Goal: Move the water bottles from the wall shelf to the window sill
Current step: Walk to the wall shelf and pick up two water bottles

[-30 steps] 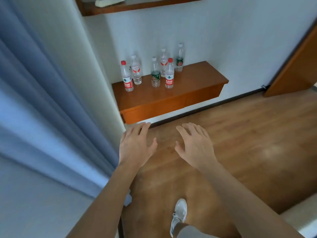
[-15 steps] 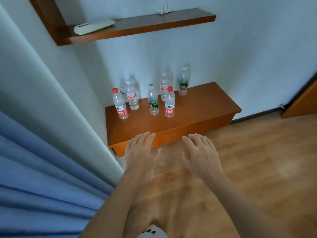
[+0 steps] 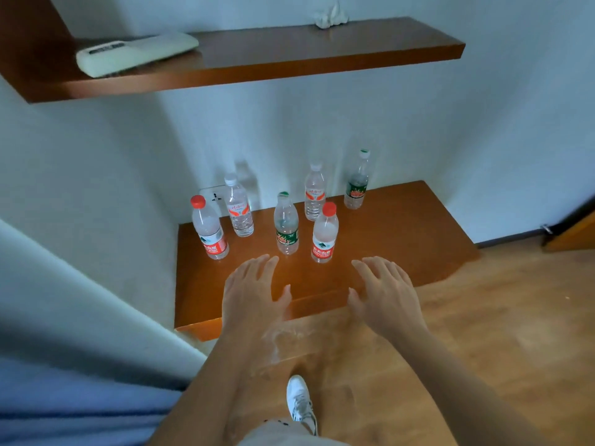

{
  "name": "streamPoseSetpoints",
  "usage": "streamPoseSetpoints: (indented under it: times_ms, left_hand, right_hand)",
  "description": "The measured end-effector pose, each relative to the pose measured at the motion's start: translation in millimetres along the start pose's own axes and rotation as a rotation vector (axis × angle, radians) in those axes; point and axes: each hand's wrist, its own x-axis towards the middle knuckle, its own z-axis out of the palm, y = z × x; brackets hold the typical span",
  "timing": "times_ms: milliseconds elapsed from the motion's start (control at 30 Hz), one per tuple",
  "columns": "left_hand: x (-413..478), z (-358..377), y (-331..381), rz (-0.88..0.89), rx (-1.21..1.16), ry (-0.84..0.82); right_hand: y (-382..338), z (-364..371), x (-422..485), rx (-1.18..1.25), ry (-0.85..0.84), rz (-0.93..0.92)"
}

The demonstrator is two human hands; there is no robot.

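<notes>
Several clear water bottles stand upright on a low wooden wall shelf (image 3: 402, 226). Nearest me are a red-capped bottle (image 3: 324, 233) in the middle, a green-labelled bottle (image 3: 286, 224) beside it and another red-capped bottle (image 3: 209, 228) at the left. Further back stand a white-capped bottle (image 3: 239, 210), a second white-capped bottle (image 3: 315, 192) and a green-capped bottle (image 3: 357, 180). My left hand (image 3: 251, 294) and my right hand (image 3: 383, 292) hover open, palms down, over the shelf's front edge, just short of the bottles. The window sill is not in view.
An upper wooden shelf (image 3: 322, 56) carries a white remote control (image 3: 135, 54) and a crumpled white tissue (image 3: 331, 17). A wall socket (image 3: 212, 197) sits behind the left bottles. A blue curtain (image 3: 64, 407) hangs at the lower left. A wooden door (image 3: 576, 233) stands at the right.
I have stepped closer to the low shelf and the view has tilted up. Both open hands have moved forward from above the floor to above the shelf's front edge.
</notes>
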Motion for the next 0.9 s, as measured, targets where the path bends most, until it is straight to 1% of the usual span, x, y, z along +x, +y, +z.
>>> streamPoseSetpoints:
  times_ms: [200, 267, 467, 533, 600, 667, 800, 900]
  left_hand:
    - [58.3, 30.0, -24.8, -0.042, -0.037, -0.015]
    - [73.2, 39.8, -29.4, -0.088, -0.071, -0.036]
    - [114.7, 64.4, -29.3, -0.288, -0.213, -0.031]
    - [126.5, 75.4, -25.3, -0.346, -0.285, -0.033]
    - [138.6, 85.9, -20.7, -0.37, -0.355, -0.044]
    - [150.3, 94.2, -15.9, -0.389, -0.435, -0.059]
    - [174.4, 106.5, -7.8, -0.474, -0.583, -0.068]
    - [188.6, 112.2, -2.3, -0.518, -0.652, -0.077]
  right_hand:
    - [20.1, 31.0, 64.9, -0.031, -0.093, -0.003]
    - [25.8, 41.9, 78.8, 0.01, -0.106, 0.02]
    - [28.7, 66.7, 117.1, 0.197, -0.129, 0.119]
    - [26.9, 73.7, 128.3, 0.296, -0.158, 0.176]
    - [24.7, 80.8, 138.2, 0.425, -0.207, 0.25]
    - [21.0, 87.9, 146.1, 0.537, -0.243, 0.285]
    - [12.8, 104.1, 162.5, 0.742, -0.252, 0.361]
    - [8.1, 115.3, 173.5, 0.823, -0.277, 0.343]
